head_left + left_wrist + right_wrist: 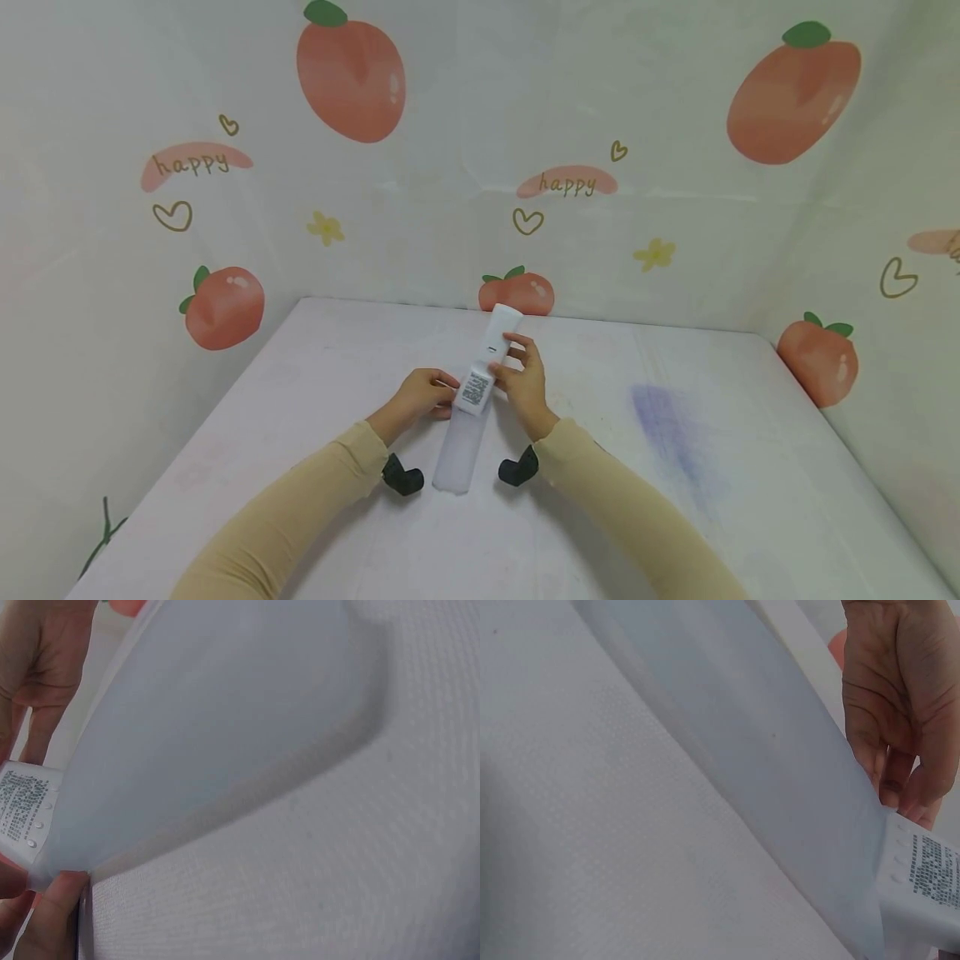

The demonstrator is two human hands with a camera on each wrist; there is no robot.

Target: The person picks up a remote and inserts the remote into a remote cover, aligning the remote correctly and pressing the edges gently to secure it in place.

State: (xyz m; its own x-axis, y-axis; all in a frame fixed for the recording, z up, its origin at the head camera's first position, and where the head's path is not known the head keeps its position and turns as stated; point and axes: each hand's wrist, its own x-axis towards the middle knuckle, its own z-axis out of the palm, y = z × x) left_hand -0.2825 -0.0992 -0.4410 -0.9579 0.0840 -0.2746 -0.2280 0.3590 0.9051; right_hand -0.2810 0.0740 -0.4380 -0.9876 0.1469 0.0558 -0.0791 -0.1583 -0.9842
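Observation:
A long white remote control [497,337], with a block of printed text on its face, slants away over the table. Its near end meets a flat, translucent plastic sleeve [459,454], which hangs toward the person. My left hand [426,393] pinches the sleeve's edge at the remote's near end; in the left wrist view its fingertips [66,889] are right at that corner. Along the other side, my right hand [523,379] grips the remote, thumb and fingers spread along its edge. The right wrist view shows the sleeve [765,750] up close, with most of the right hand out of frame.
A white-covered table [337,333] lies beneath, with a purple smear [667,425] on the right. Behind stands a white backdrop [465,125] printed with peaches. Black wrist-camera pieces [403,477] jut from beside both cuffs.

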